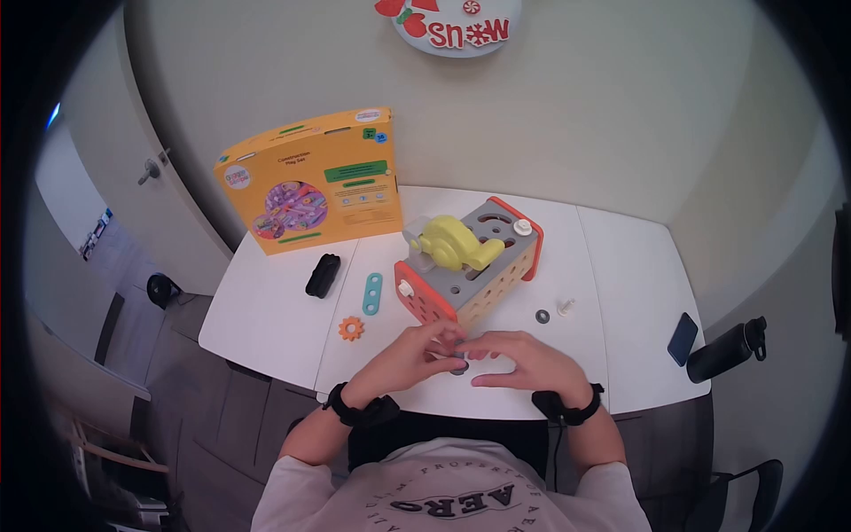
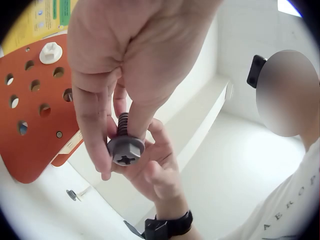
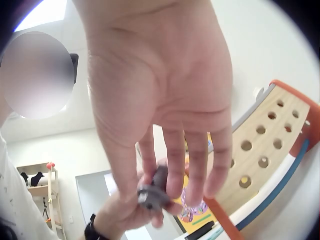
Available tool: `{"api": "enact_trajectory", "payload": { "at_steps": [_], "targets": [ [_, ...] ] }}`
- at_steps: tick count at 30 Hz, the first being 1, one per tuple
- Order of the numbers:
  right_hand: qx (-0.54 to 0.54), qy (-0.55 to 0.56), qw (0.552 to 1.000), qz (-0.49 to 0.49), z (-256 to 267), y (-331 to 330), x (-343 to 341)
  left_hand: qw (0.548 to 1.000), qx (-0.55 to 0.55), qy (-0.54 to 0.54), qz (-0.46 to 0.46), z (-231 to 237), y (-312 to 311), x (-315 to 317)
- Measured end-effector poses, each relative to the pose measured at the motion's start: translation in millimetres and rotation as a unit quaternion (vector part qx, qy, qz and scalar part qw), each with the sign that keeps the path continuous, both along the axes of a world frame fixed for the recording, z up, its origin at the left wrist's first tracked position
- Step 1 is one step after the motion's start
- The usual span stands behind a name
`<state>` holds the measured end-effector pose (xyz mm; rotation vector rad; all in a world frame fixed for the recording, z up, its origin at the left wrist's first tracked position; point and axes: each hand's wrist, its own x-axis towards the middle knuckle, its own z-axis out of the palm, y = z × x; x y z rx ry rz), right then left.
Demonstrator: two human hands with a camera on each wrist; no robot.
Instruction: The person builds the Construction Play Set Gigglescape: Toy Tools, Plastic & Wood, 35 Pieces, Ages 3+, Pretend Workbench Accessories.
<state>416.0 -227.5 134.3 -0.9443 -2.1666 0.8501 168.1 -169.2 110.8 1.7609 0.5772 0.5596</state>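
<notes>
A grey toy bolt (image 2: 127,150) with a hexagonal flanged head and a cross slot is pinched between the thumb and fingers of my left hand (image 2: 135,55). In the right wrist view the bolt (image 3: 154,194) shows its thread beyond the head. My right hand (image 1: 525,359) is just right of it, fingers extended and lightly bent; whether they touch the bolt I cannot tell. Behind the hands stands the toy bench (image 1: 479,293) with red ends, a grey top and a yellow piece (image 1: 452,244) on it.
Left on the table lie a black case (image 1: 324,276), a teal strip (image 1: 372,293) and an orange gear (image 1: 351,328). To the right are a grey ring (image 1: 542,316), a white bolt (image 1: 566,307), a phone (image 1: 683,339) and a black bottle (image 1: 727,351). A yellow box (image 1: 310,182) stands behind.
</notes>
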Motion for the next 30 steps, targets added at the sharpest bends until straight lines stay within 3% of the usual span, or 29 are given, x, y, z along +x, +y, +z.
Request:
{"api": "enact_trajectory", "payload": {
  "at_steps": [1,4,6,8,9,12,19,22,25,30],
  "targets": [
    [-0.019,0.003,1.000,0.001,4,0,11,0.999,0.042,0.021,-0.002,0,-2,2],
    [-0.133,-0.054,0.980,-0.135,8,7,58,0.988,0.137,0.072,0.005,-17,-9,15],
    [-0.053,-0.111,0.949,-0.291,-7,16,88,0.979,0.179,0.093,0.000,-34,-11,22],
    [-0.017,-0.167,0.885,-0.435,-24,25,113,0.973,0.203,0.110,-0.001,-47,-11,27],
    [0.018,-0.185,0.864,-0.468,-37,27,126,0.972,0.205,0.118,0.000,-52,-11,28],
    [-0.067,-0.207,0.844,-0.490,-46,32,140,0.970,0.204,0.132,0.007,-56,-10,29],
    [-0.081,-0.173,0.868,-0.458,-91,49,156,0.962,0.227,0.150,0.015,-59,-11,26],
    [-0.058,-0.169,0.871,-0.458,-100,53,162,0.947,0.285,0.149,0.024,-40,-13,14],
    [-0.069,-0.146,0.876,-0.455,-85,50,157,0.951,0.210,0.224,-0.024,4,0,-19],
    [-0.061,0.041,0.903,-0.423,-36,41,123,0.875,0.241,0.394,0.144,1,45,-80]
  ]
}}
